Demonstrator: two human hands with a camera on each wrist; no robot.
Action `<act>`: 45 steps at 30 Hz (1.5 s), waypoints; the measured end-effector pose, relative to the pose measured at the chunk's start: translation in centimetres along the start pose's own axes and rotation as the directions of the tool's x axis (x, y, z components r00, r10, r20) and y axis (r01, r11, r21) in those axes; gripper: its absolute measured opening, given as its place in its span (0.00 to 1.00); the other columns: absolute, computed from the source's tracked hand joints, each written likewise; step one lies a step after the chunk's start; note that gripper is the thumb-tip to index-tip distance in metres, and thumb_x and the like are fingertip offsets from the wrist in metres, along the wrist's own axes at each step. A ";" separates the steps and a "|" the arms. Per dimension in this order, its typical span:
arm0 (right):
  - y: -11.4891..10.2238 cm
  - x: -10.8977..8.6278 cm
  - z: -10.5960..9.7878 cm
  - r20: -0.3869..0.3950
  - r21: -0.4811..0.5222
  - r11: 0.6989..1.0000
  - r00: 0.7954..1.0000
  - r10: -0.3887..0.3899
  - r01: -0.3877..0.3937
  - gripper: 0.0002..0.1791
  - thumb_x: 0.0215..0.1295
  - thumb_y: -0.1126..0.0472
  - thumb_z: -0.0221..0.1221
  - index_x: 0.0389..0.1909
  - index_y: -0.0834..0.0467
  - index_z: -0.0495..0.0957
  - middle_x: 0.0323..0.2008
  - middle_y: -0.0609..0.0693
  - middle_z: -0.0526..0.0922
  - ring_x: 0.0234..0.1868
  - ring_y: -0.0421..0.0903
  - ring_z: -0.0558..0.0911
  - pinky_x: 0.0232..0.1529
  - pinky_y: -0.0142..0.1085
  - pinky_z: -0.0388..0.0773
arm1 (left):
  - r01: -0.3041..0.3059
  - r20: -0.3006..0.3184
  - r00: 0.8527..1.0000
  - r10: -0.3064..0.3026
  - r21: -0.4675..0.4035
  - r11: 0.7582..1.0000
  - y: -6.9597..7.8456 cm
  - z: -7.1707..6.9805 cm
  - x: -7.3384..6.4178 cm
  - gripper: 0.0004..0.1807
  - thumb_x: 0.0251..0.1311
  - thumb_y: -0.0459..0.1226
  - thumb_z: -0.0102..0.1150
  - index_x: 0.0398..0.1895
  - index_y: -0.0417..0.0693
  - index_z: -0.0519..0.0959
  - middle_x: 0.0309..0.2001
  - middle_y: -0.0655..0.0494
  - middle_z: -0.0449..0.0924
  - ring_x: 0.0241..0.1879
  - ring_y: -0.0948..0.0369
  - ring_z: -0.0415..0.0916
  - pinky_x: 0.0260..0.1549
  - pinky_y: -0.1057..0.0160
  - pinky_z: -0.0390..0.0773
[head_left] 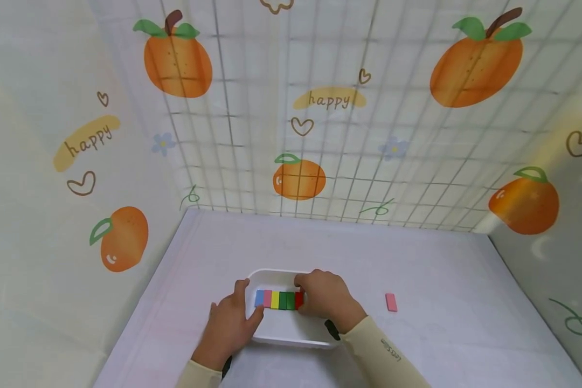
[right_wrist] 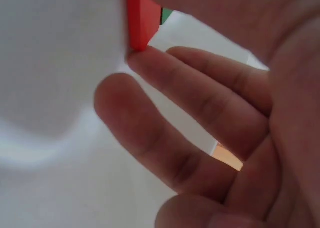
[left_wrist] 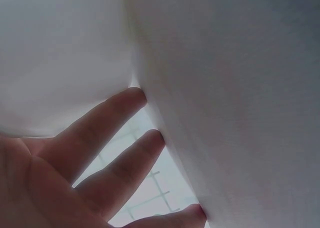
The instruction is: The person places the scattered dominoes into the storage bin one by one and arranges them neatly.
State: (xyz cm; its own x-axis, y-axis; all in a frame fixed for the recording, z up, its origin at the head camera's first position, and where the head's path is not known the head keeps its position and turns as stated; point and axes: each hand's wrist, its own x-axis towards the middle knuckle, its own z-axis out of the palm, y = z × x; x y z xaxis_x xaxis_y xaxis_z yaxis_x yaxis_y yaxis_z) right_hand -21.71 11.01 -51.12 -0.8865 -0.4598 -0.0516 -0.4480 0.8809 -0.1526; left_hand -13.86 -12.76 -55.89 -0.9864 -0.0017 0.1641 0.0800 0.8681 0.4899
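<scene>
A white tray (head_left: 297, 338) holds a row of small rectangular blocks, side by side. From the left they run blue (head_left: 259, 298), pink (head_left: 268, 299), yellow (head_left: 275, 300), two green (head_left: 286, 300) and red. At the row's right end, my right hand (head_left: 327, 299) pinches the red block (right_wrist: 142, 18) between thumb and finger; the other fingers are spread beneath it in the right wrist view. My left hand (head_left: 230, 326) holds the tray's left side, thumb over the rim near the blue and pink blocks. Its other fingers (left_wrist: 112, 180) extend outside, tips against the white surface.
One more pink block (head_left: 391, 302) lies on the white tabletop (head_left: 446, 302), right of the tray. A white sheet with printed oranges (head_left: 299, 179) encloses the back and sides, and a wire grid shows through it at the back.
</scene>
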 end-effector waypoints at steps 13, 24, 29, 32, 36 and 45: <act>-0.1 0.0 -0.1 0.015 0.026 0.999 1.000 0.021 -0.021 0.26 0.50 0.50 0.81 0.51 0.49 0.87 0.26 0.37 0.78 0.31 0.43 0.76 0.34 0.40 0.77 | 0.000 -0.003 1.000 0.000 -0.005 1.000 0.3 -0.3 -0.1 0.37 0.70 0.55 0.62 0.73 0.50 0.62 0.52 0.43 0.87 0.54 0.48 0.84 0.58 0.23 0.67; -0.3 -0.8 -1.3 0.029 0.008 1.000 1.000 -0.001 0.000 0.30 0.51 0.45 0.80 0.55 0.47 0.85 0.36 0.39 0.84 0.34 0.41 0.79 0.35 0.43 0.79 | -0.017 -0.012 1.000 0.017 -0.019 1.000 0.4 -0.2 -0.3 0.36 0.69 0.54 0.63 0.72 0.49 0.63 0.52 0.42 0.87 0.54 0.48 0.85 0.57 0.23 0.68; -0.5 -1.4 -2.7 -0.001 0.017 1.000 1.000 -0.022 0.022 0.33 0.52 0.42 0.80 0.58 0.49 0.85 0.41 0.43 0.88 0.36 0.42 0.80 0.37 0.45 0.81 | -0.011 -0.017 1.000 0.010 -0.024 1.000 0.3 -0.1 -0.3 0.37 0.69 0.55 0.63 0.73 0.49 0.63 0.53 0.43 0.87 0.55 0.48 0.84 0.57 0.23 0.67; -0.5 -2.2 -3.8 -0.035 0.018 0.999 0.999 -0.030 0.031 0.34 0.52 0.40 0.79 0.59 0.49 0.84 0.44 0.43 0.89 0.39 0.43 0.82 0.39 0.45 0.82 | -0.018 -0.024 1.000 0.017 -0.019 1.000 0.1 0.0 -0.2 0.37 0.69 0.56 0.62 0.73 0.49 0.63 0.53 0.43 0.87 0.55 0.48 0.84 0.57 0.23 0.67; 0.0 -3.7 -5.1 -0.105 -0.009 0.999 0.993 -0.052 0.051 0.33 0.54 0.40 0.78 0.59 0.48 0.84 0.46 0.42 0.88 0.43 0.43 0.84 0.43 0.45 0.83 | -0.033 -0.039 0.999 0.032 -0.023 0.999 0.0 0.2 -0.2 0.37 0.69 0.55 0.62 0.73 0.49 0.63 0.52 0.44 0.87 0.54 0.48 0.85 0.55 0.23 0.68; 3.1 -7.3 -6.4 -0.290 -0.021 0.998 0.955 -0.067 0.064 0.34 0.57 0.37 0.75 0.61 0.48 0.83 0.55 0.45 0.86 0.55 0.52 0.82 0.51 0.57 0.75 | -0.021 -0.025 0.999 0.020 -0.014 1.000 0.1 0.1 -0.4 0.38 0.69 0.56 0.62 0.73 0.49 0.63 0.53 0.44 0.87 0.55 0.49 0.84 0.56 0.22 0.67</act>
State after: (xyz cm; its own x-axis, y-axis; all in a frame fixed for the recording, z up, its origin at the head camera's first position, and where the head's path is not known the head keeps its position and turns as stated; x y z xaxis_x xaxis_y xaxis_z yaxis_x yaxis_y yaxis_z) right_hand -17.34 17.83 -44.91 -0.8496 -0.4657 0.2477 -0.5063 0.8517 -0.1352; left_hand -13.51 -12.60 -56.00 -0.9808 0.0037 0.1952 0.1024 0.8609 0.4984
